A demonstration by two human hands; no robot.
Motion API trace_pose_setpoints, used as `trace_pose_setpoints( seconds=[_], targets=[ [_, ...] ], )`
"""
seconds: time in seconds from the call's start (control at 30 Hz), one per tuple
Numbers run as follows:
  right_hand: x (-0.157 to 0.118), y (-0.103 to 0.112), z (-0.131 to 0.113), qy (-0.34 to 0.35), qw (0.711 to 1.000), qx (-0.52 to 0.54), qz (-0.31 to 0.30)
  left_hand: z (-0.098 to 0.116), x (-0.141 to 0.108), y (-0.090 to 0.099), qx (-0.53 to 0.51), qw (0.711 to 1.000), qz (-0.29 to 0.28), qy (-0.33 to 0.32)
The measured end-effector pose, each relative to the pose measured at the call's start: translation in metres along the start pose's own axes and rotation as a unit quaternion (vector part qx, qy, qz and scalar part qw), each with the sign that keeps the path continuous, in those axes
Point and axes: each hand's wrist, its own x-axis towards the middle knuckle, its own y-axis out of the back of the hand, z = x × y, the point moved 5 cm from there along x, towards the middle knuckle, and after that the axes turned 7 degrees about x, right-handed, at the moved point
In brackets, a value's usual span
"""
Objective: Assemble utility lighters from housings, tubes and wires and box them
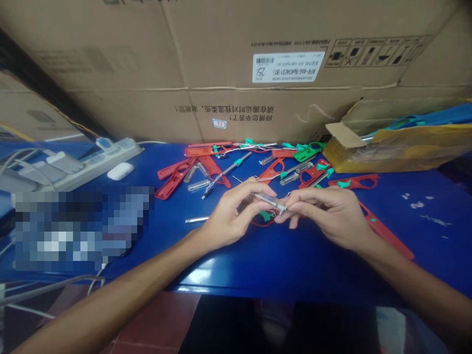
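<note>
Above the middle of the blue table, my left hand and my right hand meet with fingertips closed on a small clear lighter fuel tank. The tank is tilted, its lower right end pinched by my right fingers. Thin white wire shows beside it. Just beneath my hands is a red lighter casing half with a green trigger, partly hidden. Behind them lie red casing halves, clear tanks and a metal tube with a green piece. A bare metal tube lies left of my left hand.
A long red casing half lies right of my right wrist. At the back right stands an open taped carton holding blue parts. A large cardboard box walls off the back. On the left are a power strip and a white earbud case.
</note>
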Motion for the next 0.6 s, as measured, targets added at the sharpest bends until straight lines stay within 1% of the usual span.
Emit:
trace_pose_setpoints(
  seconds=[0.13, 0.23, 0.43, 0.6],
  targets=[
    [0.0, 0.001, -0.0015, -0.007, 1.0, -0.017, 0.021, -0.0012, -0.0013, -0.0037, -0.011, 1.0, 0.018, 0.021],
    [-0.0005, 0.0018, -0.0027, -0.002, 0.999, -0.018, 0.034, -0.0024, -0.0021, -0.0052, -0.022, 0.999, 0.021, 0.033],
    [-0.002, 0.0035, -0.0057, 0.036, 0.997, -0.061, 0.019, -0.0028, -0.003, -0.0062, -0.02, 0.999, 0.009, 0.029],
    [-0.0036, 0.0047, -0.0045, 0.065, 0.994, -0.073, 0.039, -0.0028, -0.0022, -0.0067, -0.039, 0.999, 0.017, 0.033]
  ],
)
